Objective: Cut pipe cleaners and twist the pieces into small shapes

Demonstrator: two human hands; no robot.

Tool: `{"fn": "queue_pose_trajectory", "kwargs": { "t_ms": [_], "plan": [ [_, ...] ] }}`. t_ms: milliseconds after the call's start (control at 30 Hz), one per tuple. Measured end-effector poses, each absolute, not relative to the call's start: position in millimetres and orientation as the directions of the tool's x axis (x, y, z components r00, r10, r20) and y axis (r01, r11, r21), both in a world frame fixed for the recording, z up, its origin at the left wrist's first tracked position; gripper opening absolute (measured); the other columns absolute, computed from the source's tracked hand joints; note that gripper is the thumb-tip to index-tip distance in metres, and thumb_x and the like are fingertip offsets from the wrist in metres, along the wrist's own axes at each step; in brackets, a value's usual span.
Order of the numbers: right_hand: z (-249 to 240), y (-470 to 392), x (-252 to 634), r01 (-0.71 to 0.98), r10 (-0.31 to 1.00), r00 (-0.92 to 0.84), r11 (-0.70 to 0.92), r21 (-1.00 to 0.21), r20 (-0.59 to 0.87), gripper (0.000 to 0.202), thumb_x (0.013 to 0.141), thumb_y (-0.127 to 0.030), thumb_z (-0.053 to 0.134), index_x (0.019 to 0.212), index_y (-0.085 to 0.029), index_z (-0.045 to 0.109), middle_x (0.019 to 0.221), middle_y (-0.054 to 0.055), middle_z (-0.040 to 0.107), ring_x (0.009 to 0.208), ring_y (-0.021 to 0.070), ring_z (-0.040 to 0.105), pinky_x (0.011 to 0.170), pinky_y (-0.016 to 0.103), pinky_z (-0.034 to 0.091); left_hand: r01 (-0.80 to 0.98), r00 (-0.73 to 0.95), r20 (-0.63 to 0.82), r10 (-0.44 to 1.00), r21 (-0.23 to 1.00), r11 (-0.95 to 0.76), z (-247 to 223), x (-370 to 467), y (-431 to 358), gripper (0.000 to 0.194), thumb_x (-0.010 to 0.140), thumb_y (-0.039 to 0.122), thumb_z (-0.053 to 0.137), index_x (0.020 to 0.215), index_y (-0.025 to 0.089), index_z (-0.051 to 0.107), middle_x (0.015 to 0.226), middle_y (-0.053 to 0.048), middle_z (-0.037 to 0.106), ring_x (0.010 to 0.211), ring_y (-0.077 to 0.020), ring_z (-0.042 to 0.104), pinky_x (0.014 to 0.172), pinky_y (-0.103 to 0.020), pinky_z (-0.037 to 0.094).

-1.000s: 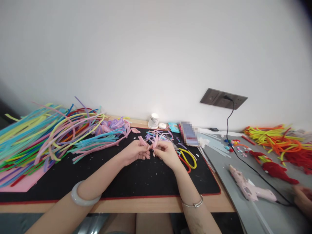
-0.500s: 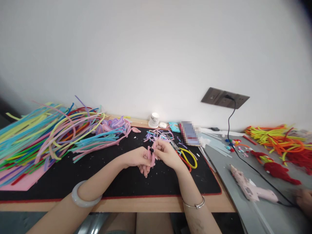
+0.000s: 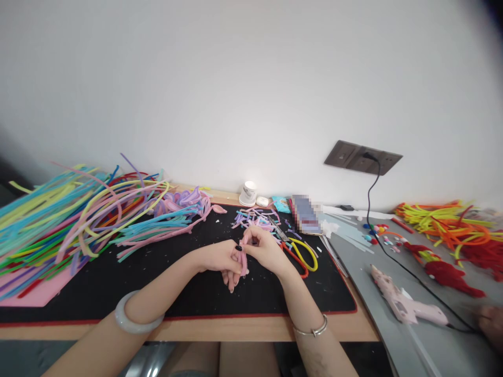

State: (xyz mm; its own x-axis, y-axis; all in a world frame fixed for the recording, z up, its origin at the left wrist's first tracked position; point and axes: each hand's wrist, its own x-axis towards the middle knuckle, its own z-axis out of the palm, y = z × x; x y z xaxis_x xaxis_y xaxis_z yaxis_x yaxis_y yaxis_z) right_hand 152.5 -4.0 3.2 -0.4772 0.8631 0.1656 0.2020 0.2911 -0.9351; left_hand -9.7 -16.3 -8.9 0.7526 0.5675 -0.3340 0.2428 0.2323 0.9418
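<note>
Over the black mat (image 3: 157, 288), my left hand (image 3: 223, 262) is closed on a small piece of bent pink pipe cleaner (image 3: 243, 262). My right hand (image 3: 259, 248) pinches the upper end of the same piece, its thumb and index finger together. A small black thing (image 3: 238, 247) shows at the top of the pink piece, between the hands. Just behind my right hand lie short purple, pink and blue pipe cleaner pieces (image 3: 257, 216). Scissors with yellow and red handles (image 3: 310, 262) rest beside it.
Long multicoloured pipe cleaners (image 3: 78, 209) cover the left side. At the back stand a white cup (image 3: 248, 192) and a phone (image 3: 306, 213). A pink glue gun (image 3: 408, 306) with a black cord lies on the grey table at right, near another person's hand (image 3: 491, 322).
The pink piece has tilted and sits lower in my left hand. My right hand has shifted slightly left, and the black thing has moved left and down.
</note>
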Motion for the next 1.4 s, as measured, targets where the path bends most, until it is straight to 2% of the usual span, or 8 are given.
{"fn": "queue_pose_trajectory", "kwargs": {
  "t_ms": [133, 267, 600, 700, 800, 900, 1033, 1400],
  "plan": [
    [2.5, -4.6, 150.1, 0.116, 0.856, -0.501, 0.208, -0.971, 0.124, 0.01, 0.066, -0.011, 0.056, 0.063, -0.016, 0.048, 0.088, 0.005, 0.06, 0.079, 0.0146, 0.056, 0.068, 0.027, 0.043, 0.244, 0.762, -0.332, 0.555, 0.942, 0.229, -11.5, -10.4, -15.2, 0.008, 0.069, 0.019, 0.056, 0.067, 0.014, 0.061, 0.052, 0.0, 0.062, 0.045, -0.0127, 0.062, 0.043, -0.017, 0.045],
    [-1.3, -4.0, 148.2, 0.108, 0.887, -0.461, 0.091, -0.99, 0.031, 0.011, 0.063, -0.013, 0.058, 0.064, -0.017, 0.048, 0.078, 0.003, 0.064, 0.073, 0.0151, 0.06, 0.065, 0.028, 0.046, 0.239, 0.77, -0.333, 0.544, 0.941, 0.238, -12.6, -10.8, -13.5, 0.011, 0.069, 0.024, 0.059, 0.067, 0.013, 0.06, 0.052, 0.0, 0.062, 0.046, -0.0134, 0.062, 0.042, -0.018, 0.044],
    [-8.7, -1.7, 145.6, 0.17, 0.942, -0.303, 0.2, -0.965, 0.143, 0.01, 0.063, -0.016, 0.061, 0.059, -0.016, 0.051, 0.065, 0.001, 0.061, 0.058, 0.0121, 0.056, 0.055, 0.024, 0.044, 0.2, 0.741, -0.353, 0.571, 0.928, 0.314, -11.5, -10.4, -12.1, 0.017, 0.068, 0.029, 0.063, 0.065, 0.012, 0.059, 0.05, 0.0, 0.061, 0.044, -0.0118, 0.06, 0.041, -0.017, 0.042],
    [-9.9, 0.9, 147.1, 0.071, 0.957, -0.234, 0.193, -0.979, 0.172, 0.01, 0.063, -0.013, 0.059, 0.064, -0.017, 0.049, 0.061, -0.003, 0.056, 0.052, 0.0095, 0.053, 0.051, 0.021, 0.043, 0.159, 0.718, -0.329, 0.614, 0.935, 0.316, -12.5, -9.6, -10.1, 0.023, 0.069, 0.033, 0.063, 0.063, 0.012, 0.057, 0.051, -0.001, 0.06, 0.044, -0.0113, 0.06, 0.041, -0.016, 0.041],
    [-10.2, 5.6, 150.6, -0.067, 0.98, -0.072, 0.179, -0.982, 0.184, 0.019, 0.063, -0.013, 0.059, 0.077, -0.018, 0.048, 0.053, -0.008, 0.05, 0.043, 0.0076, 0.048, 0.045, 0.019, 0.041, 0.057, 0.636, -0.275, 0.721, 0.949, 0.312, -15.1, -6.0, -7.3, 0.035, 0.074, 0.047, 0.054, 0.068, 0.013, 0.054, 0.053, -0.002, 0.061, 0.045, -0.0126, 0.06, 0.042, -0.018, 0.04],
    [-10.3, 9.2, 152.9, -0.106, 0.983, 0.081, 0.174, -0.979, 0.166, 0.021, 0.064, -0.015, 0.06, 0.082, -0.017, 0.049, 0.049, -0.009, 0.049, 0.039, 0.007, 0.046, 0.042, 0.018, 0.039, 0.029, 0.532, -0.174, 0.829, 0.982, 0.187, -17.1, -0.8, -6.9, 0.045, 0.079, 0.057, 0.04, 0.072, 0.014, 0.05, 0.053, -0.002, 0.06, 0.044, -0.0137, 0.059, 0.041, -0.02, 0.04],
    [-11.1, 8.0, 149.9, -0.096, 0.984, 0.062, 0.173, -0.98, 0.167, 0.011, 0.065, -0.017, 0.06, 0.071, -0.016, 0.051, 0.052, -0.006, 0.051, 0.043, 0.0078, 0.05, 0.045, 0.02, 0.043, 0.187, 0.478, -0.013, 0.878, 0.978, -0.088, -14.9, 3.6, -12.0, 0.039, 0.081, 0.053, 0.038, 0.069, 0.017, 0.044, 0.05, 0.002, 0.056, 0.039, -0.0109, 0.054, 0.039, -0.018, 0.036],
    [-10.8, 2.3, 145.7, -0.064, 0.977, 0.072, 0.206, -0.977, 0.201, 0.009, 0.066, -0.017, 0.059, 0.071, -0.016, 0.052, 0.056, -0.005, 0.054, 0.048, 0.0099, 0.055, 0.049, 0.022, 0.047, 0.441, 0.412, 0.029, 0.911, 0.868, -0.227, -1.7, 5.6, -22.3, 0.039, 0.087, 0.047, 0.027, 0.062, 0.02, 0.038, 0.044, 0.005, 0.047, 0.039, -0.0105, 0.044, 0.045, -0.022, 0.031]
  ]
}}
